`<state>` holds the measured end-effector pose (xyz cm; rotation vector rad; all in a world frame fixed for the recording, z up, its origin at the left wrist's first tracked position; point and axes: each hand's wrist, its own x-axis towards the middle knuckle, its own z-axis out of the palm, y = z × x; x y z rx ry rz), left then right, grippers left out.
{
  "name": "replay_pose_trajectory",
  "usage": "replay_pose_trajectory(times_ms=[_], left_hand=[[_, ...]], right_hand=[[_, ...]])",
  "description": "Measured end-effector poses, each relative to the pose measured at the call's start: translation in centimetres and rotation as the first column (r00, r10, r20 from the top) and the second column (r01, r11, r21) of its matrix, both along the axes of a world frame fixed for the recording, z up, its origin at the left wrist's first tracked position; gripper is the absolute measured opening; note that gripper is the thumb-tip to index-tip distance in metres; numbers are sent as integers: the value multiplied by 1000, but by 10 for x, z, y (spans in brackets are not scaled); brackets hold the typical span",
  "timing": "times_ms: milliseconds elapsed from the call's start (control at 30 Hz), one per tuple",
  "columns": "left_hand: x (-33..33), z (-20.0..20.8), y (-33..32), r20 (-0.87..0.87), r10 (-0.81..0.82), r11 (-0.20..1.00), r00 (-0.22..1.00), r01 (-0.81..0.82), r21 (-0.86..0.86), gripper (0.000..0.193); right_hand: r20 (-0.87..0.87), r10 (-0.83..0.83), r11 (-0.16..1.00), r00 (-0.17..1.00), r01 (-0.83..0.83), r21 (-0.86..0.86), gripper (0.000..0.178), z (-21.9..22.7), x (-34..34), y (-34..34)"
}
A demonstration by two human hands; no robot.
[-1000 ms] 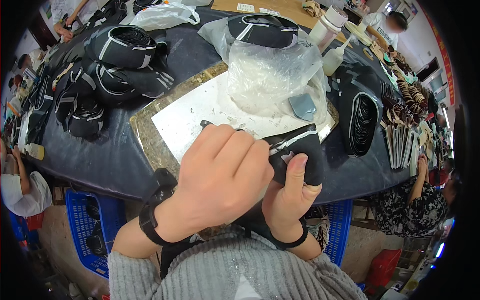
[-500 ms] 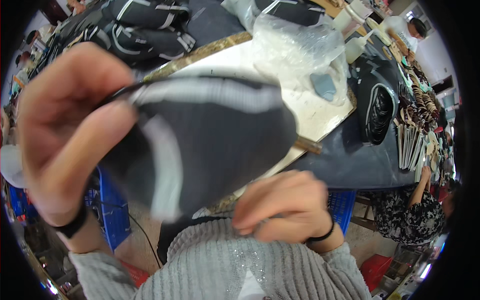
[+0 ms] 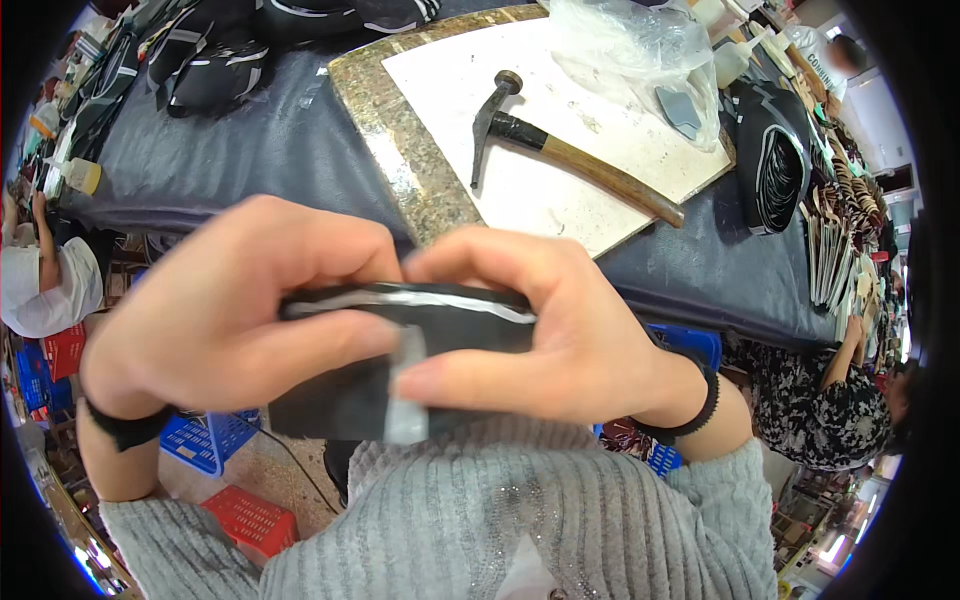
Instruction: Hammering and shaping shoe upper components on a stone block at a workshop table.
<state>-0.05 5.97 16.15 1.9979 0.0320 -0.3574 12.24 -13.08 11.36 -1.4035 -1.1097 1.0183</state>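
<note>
In front of my chest I hold a black leather-like piece with pale strips along its upper edge and down its middle. My left hand pinches its left part, thumb on the near face and fingers behind the top edge. From the other side my right hand grips it the same way, and the two thumbs nearly meet at the middle strip. Both sets of fingertips are partly hidden behind the piece. Beyond my hands lies a hammer with a wooden handle and dark head, untouched on a white board.
The board rests on a speckled stone slab on the dark-covered table. A clear plastic bag, a blue-grey scrap and a squeeze bottle sit at the far right. Bundled black pieces lie nearby. Other people work at both sides.
The black piece has come down and toward me, out of my left hand's single hold. My right hand now grips it too. The hammer, mostly hidden behind it before, shows fully.
</note>
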Motion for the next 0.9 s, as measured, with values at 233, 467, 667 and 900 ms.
replay_pose_trajectory(times_ms=[233,467,667,900], left_hand=[[-1,-86,-42,-15,104,981,995,-105,-165,27],[17,-129,-41,17,168,980,986,-165,-112,27],[28,-132,-31,459,79,925,885,-237,297,31],[20,-163,-23,768,-57,846,638,-378,377,37]], right_hand=[[-3,-304,919,953,292,-264,21,-56,-17,-74],[315,-313,893,896,391,-223,24,-80,-3,-71],[650,-223,967,726,250,52,14,-69,23,-32],[880,-111,994,461,49,99,20,-77,44,-23]])
